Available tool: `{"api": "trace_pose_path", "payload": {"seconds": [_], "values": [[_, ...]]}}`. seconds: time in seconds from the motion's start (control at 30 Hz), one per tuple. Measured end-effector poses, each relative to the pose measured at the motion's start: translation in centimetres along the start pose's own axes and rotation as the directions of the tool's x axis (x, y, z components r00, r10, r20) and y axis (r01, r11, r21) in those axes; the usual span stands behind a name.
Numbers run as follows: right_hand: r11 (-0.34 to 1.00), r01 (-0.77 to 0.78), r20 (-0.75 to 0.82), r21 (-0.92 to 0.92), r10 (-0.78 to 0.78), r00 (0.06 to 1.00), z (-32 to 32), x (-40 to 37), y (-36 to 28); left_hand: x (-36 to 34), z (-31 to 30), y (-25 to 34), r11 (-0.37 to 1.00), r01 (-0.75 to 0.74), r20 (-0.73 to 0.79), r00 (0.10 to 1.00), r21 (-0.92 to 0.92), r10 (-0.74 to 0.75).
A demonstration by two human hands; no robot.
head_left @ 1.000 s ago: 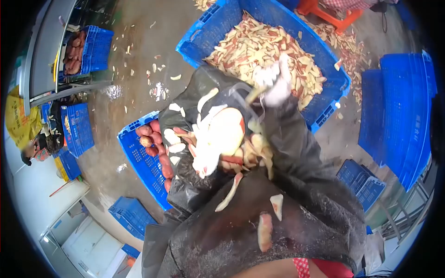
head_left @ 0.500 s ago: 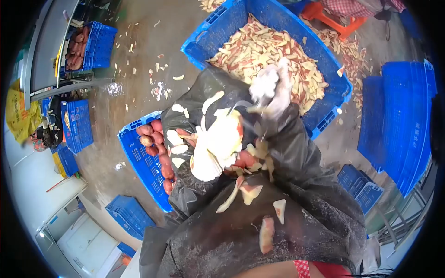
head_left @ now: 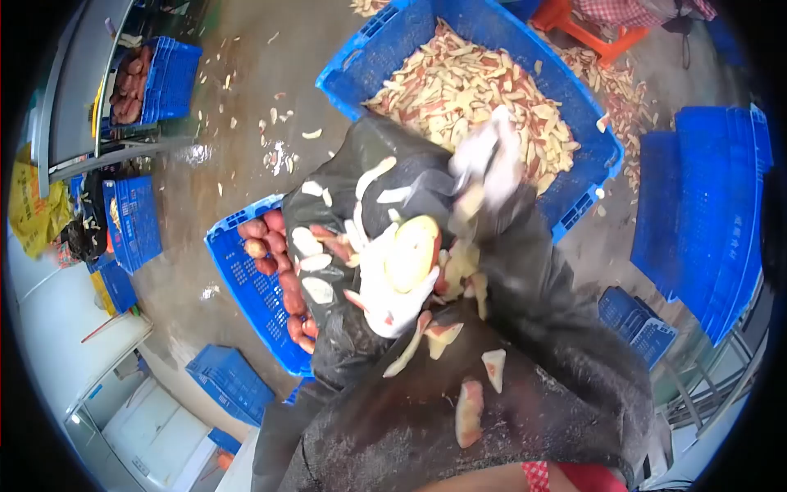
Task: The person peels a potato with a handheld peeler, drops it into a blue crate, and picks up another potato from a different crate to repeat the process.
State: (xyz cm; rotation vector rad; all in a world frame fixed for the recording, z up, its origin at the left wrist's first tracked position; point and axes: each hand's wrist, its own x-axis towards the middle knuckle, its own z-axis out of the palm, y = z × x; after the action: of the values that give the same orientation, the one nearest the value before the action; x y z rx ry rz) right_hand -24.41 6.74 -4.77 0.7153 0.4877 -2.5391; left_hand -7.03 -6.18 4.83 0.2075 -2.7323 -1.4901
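My left hand (head_left: pixel 392 305), in a white glove, is closed around a partly peeled potato (head_left: pixel 412 252) above my lap. Yellow flesh faces up, and some red skin shows on its right edge. Beyond it, my right hand (head_left: pixel 492 160), also in a white glove, is curled and smeared by motion; what it grips cannot be made out. A blurred piece of peel (head_left: pixel 470 201) is just below the right hand. Strips of peel (head_left: pixel 375 178) lie on my dark apron (head_left: pixel 525 394), around the left hand and across the lap.
A blue crate (head_left: pixel 592 139) heaped with peelings (head_left: pixel 467 90) stands ahead. At left, another blue crate (head_left: pixel 246 271) holds red potatoes (head_left: pixel 288 283). Tall blue crates (head_left: pixel 701 221) stand at right, an orange stool (head_left: pixel 586 37) at the upper right. Peel scraps litter the wet floor (head_left: pixel 270 82).
The potato has turned in my left hand, so a broad yellow face shows upward. My right hand has shifted slightly and tilted, remaining beyond the potato.
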Motion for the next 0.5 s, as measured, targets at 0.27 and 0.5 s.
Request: {"api": "trace_pose_path", "payload": {"seconds": [0.27,0.5], "values": [[0.981,-0.154,0.126,-0.119,0.169,0.978,6.2,-4.9,1.7,-2.2,1.2,-0.6,0.991,0.116,-0.095,0.988,-0.067,-0.122],[0.990,-0.017,0.271,-0.138,0.054,0.961,6.3,-6.4,3.0,-0.1,-2.3,-0.1,0.762,0.367,0.284,0.926,-0.534,-0.247]]}}
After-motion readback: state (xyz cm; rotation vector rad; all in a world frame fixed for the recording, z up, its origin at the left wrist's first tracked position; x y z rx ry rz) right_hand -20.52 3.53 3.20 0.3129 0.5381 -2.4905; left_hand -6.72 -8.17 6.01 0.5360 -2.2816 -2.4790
